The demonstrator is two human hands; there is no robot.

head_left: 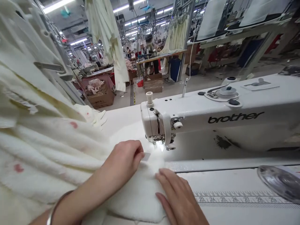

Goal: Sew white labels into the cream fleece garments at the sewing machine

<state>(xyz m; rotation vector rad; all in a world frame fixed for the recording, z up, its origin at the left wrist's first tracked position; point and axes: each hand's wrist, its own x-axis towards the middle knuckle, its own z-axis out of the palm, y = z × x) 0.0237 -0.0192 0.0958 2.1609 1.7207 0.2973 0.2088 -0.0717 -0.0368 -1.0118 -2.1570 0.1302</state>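
Note:
In the head view, my left hand [126,156] is closed in a pinch on a small whitish label [146,156], just in front of the needle area. Below it lies a piece of cream fleece fabric [140,200], its far end reaching up to the presser foot of the white sewing machine [154,122]. My right hand [179,195] rests on the right edge of this fabric, fingers stretched out and thumb apart. The lit needle area is partly blurred by glare.
Cream fabric with pink spots [47,150] hangs and piles up at my left. A ruler strip [234,199] runs along the table's front, with a clear round dish [280,181] at the right. Beyond the machine stand a cardboard box [102,98] and large thread cones [211,20].

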